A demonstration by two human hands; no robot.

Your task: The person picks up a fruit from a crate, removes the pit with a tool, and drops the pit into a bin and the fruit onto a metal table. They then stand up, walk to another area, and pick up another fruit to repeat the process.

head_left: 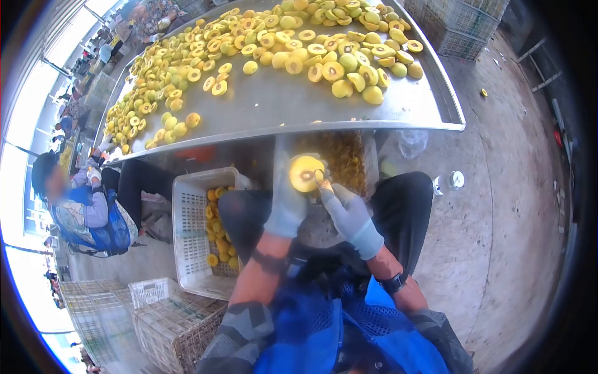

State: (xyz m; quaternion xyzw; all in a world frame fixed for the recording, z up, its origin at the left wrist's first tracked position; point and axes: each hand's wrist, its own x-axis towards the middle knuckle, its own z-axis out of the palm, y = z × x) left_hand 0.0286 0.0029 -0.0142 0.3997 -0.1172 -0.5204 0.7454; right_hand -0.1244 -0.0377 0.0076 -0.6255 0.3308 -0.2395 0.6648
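My left hand (288, 202), in a pale glove, is closed around a halved yellow peach (300, 171) with its cut face up and the brown centre showing. In my gloved right hand (349, 215) is a small pitting tool (320, 176), pinched between the fingers. Its looped end is at the peach's cut face, near the centre. My palm and fingers hide most of the tool's handle. Below both hands, between my knees, stands a container of yellow peach scraps (346, 163).
A metal table (261, 112) ahead carries many halved peaches (268, 47). To the left stands a white crate (187, 230) with peach halves inside. More crates (177, 324) sit at lower left. A seated co-worker (93, 206) is at far left; a jar (456, 180) stands on the floor.
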